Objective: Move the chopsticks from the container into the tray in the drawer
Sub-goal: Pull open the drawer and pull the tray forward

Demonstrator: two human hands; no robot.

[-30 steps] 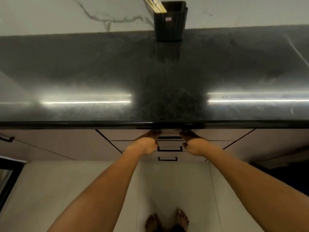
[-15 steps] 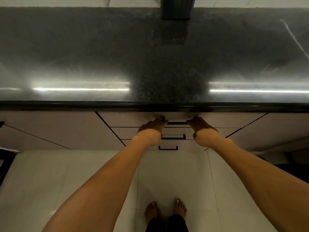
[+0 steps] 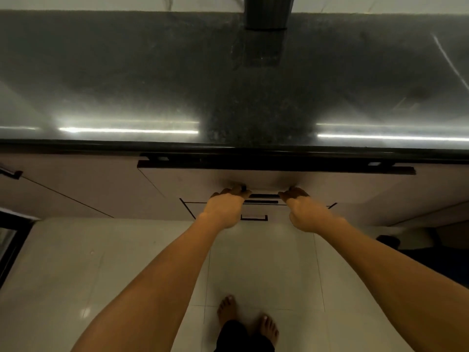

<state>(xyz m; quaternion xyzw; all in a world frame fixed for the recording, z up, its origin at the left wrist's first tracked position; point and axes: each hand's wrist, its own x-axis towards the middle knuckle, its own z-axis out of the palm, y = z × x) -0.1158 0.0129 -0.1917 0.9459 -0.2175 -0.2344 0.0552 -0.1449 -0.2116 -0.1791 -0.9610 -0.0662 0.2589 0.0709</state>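
The top drawer under the dark counter stands pulled out a little, its dark top edge showing below the counter lip. My left hand and my right hand both grip its black handle, fingers curled over it, one at each end. At the back of the counter stands the black container; only its lower part is in view and the chopsticks are cut off by the frame. The inside of the drawer and any tray are hidden.
The glossy dark countertop spans the view. Two more drawers with black handles lie below the top one. A cabinet door is at the left. My bare feet stand on the pale tiled floor.
The top drawer has slid out from the cabinet front toward me with both hands on its handle. The container has moved up toward the frame's top edge.
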